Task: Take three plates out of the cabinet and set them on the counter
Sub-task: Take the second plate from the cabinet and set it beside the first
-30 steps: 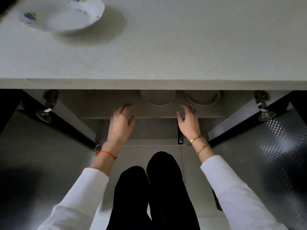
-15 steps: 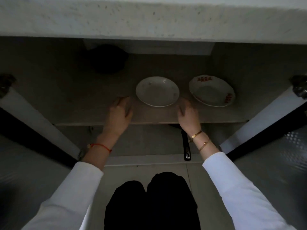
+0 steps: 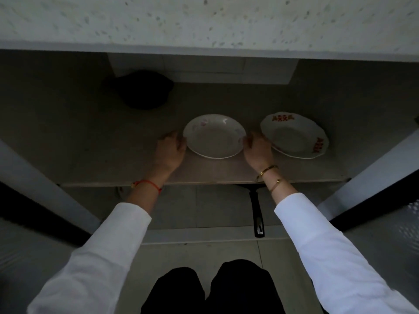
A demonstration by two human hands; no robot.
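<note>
A white plate with a faint floral rim lies on the cabinet shelf, below the speckled counter. My left hand is at the plate's left edge with its fingers curled onto the rim. My right hand holds the right edge the same way. The plate rests flat on the shelf between them. A second plate, white with red patterns, lies on the shelf just right of my right hand.
A dark rounded object sits at the back left of the shelf. A black pan handle sticks out from under the shelf. The open cabinet doors stand at both sides. My knees are below.
Both hands moved forward from the shelf's front edge to the two sides of the white plate and closed on its rim. The view dropped lower and closer into the cabinet.
</note>
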